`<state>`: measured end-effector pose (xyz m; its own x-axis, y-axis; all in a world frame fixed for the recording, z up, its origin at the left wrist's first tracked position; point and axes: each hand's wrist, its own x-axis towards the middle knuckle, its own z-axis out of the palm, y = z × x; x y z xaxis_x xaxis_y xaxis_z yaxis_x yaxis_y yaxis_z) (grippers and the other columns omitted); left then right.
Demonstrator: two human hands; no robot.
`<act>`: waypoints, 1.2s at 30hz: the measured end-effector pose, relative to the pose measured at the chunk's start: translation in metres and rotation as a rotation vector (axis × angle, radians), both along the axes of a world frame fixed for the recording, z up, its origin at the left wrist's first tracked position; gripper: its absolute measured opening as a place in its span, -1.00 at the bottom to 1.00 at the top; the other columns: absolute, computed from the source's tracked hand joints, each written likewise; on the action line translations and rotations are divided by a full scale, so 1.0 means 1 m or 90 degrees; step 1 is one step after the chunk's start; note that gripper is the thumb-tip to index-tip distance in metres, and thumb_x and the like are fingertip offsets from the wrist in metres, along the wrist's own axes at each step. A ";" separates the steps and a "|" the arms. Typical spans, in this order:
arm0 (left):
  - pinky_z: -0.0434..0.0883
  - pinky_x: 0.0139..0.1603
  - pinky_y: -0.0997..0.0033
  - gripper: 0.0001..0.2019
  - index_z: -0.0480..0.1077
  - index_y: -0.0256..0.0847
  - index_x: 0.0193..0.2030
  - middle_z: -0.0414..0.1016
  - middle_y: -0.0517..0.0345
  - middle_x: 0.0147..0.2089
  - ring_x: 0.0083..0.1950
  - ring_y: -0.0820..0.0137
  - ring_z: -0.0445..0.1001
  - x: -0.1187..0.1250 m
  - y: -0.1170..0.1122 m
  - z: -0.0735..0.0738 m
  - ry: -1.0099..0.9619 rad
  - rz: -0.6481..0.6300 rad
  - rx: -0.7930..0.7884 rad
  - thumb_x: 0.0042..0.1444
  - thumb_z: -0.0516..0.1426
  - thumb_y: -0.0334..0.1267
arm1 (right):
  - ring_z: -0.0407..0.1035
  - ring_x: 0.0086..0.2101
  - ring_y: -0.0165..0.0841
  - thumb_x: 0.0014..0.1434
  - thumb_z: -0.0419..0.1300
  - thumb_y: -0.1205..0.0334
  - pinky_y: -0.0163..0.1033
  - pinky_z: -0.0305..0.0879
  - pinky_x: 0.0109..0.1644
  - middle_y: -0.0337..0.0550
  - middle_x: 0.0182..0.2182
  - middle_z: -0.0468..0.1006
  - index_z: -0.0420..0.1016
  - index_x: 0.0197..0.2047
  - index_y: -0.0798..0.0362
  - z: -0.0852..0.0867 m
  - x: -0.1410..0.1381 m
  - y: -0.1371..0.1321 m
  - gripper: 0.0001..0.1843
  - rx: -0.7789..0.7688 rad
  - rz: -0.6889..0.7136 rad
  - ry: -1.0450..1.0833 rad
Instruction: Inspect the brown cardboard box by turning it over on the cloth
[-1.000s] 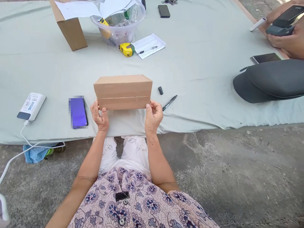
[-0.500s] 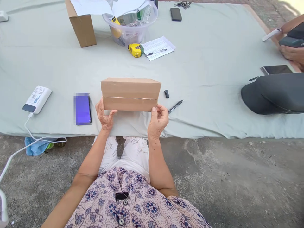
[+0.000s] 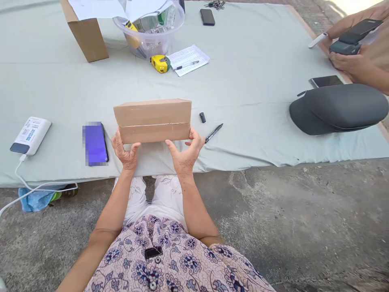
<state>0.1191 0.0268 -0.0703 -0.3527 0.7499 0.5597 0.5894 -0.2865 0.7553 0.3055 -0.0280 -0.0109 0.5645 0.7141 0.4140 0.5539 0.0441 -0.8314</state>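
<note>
Cardboard box (image 3: 152, 121): one | left hand (image 3: 125, 152), right hand (image 3: 184, 153): both grasping its near edge | black marker (image 3: 213, 133): one

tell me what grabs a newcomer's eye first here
The brown cardboard box comes first, at the centre, with the person's left hand and right hand at its near edge. Behind it stands a clear plastic tub of assorted items. At far right, a co-worker's hand holds a dark phone.
</note>
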 end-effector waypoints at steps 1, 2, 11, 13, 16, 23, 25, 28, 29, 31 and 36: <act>0.41 0.27 0.10 0.11 0.16 -0.24 0.45 0.37 -0.26 0.18 0.27 0.12 0.39 0.000 0.000 0.000 -0.001 -0.004 0.004 -0.04 -0.03 0.59 | 0.31 0.07 -0.10 -0.03 0.41 -0.21 0.05 0.40 0.07 0.05 0.07 0.37 0.22 0.24 -0.06 -0.001 -0.001 0.001 -0.13 -0.005 -0.001 -0.010; 0.40 0.27 0.09 0.10 0.15 -0.23 0.45 0.37 -0.25 0.18 0.26 0.12 0.38 0.001 -0.001 0.001 -0.003 -0.011 0.009 -0.03 -0.01 0.58 | 0.29 0.12 -0.06 -0.05 0.42 -0.25 0.12 0.38 0.13 0.09 0.10 0.36 0.19 0.26 -0.05 -0.002 -0.003 0.002 -0.07 -0.007 -0.001 -0.022; 0.33 0.31 0.07 0.12 0.07 -0.23 0.48 0.31 -0.28 0.24 0.33 0.08 0.29 -0.001 0.001 -0.001 0.019 -0.044 0.033 -0.04 0.09 0.54 | 0.36 0.04 -0.13 0.00 0.40 -0.25 0.10 0.35 0.17 0.05 0.05 0.43 0.27 0.18 0.00 -0.005 -0.003 0.003 -0.18 -0.005 -0.018 -0.004; 0.32 0.33 0.06 0.09 0.05 -0.24 0.49 0.30 -0.29 0.24 0.35 0.09 0.28 -0.001 0.002 -0.001 0.017 -0.050 0.048 0.00 0.10 0.51 | 0.37 -0.05 -0.21 0.07 0.34 -0.25 0.00 0.38 0.09 -0.01 0.00 0.46 0.32 0.10 0.00 -0.001 0.001 0.002 -0.31 -0.003 -0.012 0.018; 0.33 0.32 0.06 0.05 0.04 -0.23 0.49 0.30 -0.29 0.24 0.35 0.10 0.29 -0.002 0.003 -0.002 0.014 -0.062 0.066 0.05 0.07 0.48 | 0.34 -0.21 -0.32 0.19 0.20 -0.28 -0.12 0.36 -0.02 -0.09 -0.14 0.49 0.37 -0.04 0.02 0.009 0.009 0.006 -0.45 0.003 0.003 0.036; 0.39 0.24 0.02 -0.06 0.12 -0.18 0.46 0.32 -0.24 0.16 0.29 0.10 0.33 -0.005 0.004 -0.008 0.059 -0.071 0.100 0.10 0.10 0.42 | 0.26 -0.34 -0.38 0.12 0.16 -0.40 -0.19 0.30 -0.13 -0.27 -0.36 0.37 0.25 -0.30 -0.03 0.025 0.027 0.025 -0.43 -0.103 -0.018 0.042; 0.38 0.25 -0.01 -0.16 0.19 -0.16 0.41 0.34 -0.21 0.13 0.25 0.12 0.36 -0.004 0.003 -0.010 0.080 -0.084 0.145 0.14 0.14 0.34 | 0.29 -0.32 -0.35 0.12 0.15 -0.40 -0.17 0.31 -0.11 -0.27 -0.36 0.39 0.24 -0.30 -0.03 0.020 0.031 0.025 -0.44 -0.129 -0.016 0.059; 0.40 0.19 0.01 -0.32 0.31 -0.14 0.31 0.38 -0.17 0.08 0.18 0.15 0.42 -0.001 0.002 -0.010 0.131 -0.090 0.195 0.19 0.17 0.23 | 0.40 -0.23 -0.28 0.13 0.12 -0.41 -0.12 0.36 -0.06 -0.17 -0.27 0.51 0.28 -0.22 -0.02 0.005 0.038 0.022 -0.42 -0.147 0.011 0.113; 0.43 0.15 0.06 -0.39 0.35 -0.14 0.28 0.39 -0.17 0.08 0.17 0.17 0.43 0.000 0.002 -0.010 0.146 -0.100 0.204 0.22 0.17 0.19 | 0.43 -0.19 -0.25 0.13 0.11 -0.41 -0.10 0.37 -0.04 -0.11 -0.24 0.54 0.30 -0.19 -0.01 -0.001 0.040 0.022 -0.41 -0.152 0.021 0.134; 0.48 0.04 0.18 -0.54 0.40 -0.12 0.21 0.39 -0.17 0.10 0.19 0.19 0.45 0.003 0.002 -0.008 0.173 -0.133 0.229 0.27 0.17 0.05 | 0.47 -0.11 -0.18 0.11 0.09 -0.44 -0.04 0.40 0.01 -0.01 -0.16 0.59 0.34 -0.14 0.01 -0.015 0.041 0.021 -0.36 -0.168 0.042 0.180; 0.48 0.04 0.25 -0.71 0.43 -0.04 0.13 0.37 -0.12 0.18 0.26 0.22 0.42 0.013 -0.003 0.005 0.203 -0.189 0.343 0.28 0.20 -0.26 | 0.48 0.03 -0.11 0.15 0.02 -0.42 0.06 0.40 0.13 0.09 -0.01 0.60 0.34 -0.02 0.02 -0.038 0.040 0.022 -0.32 -0.184 0.059 0.256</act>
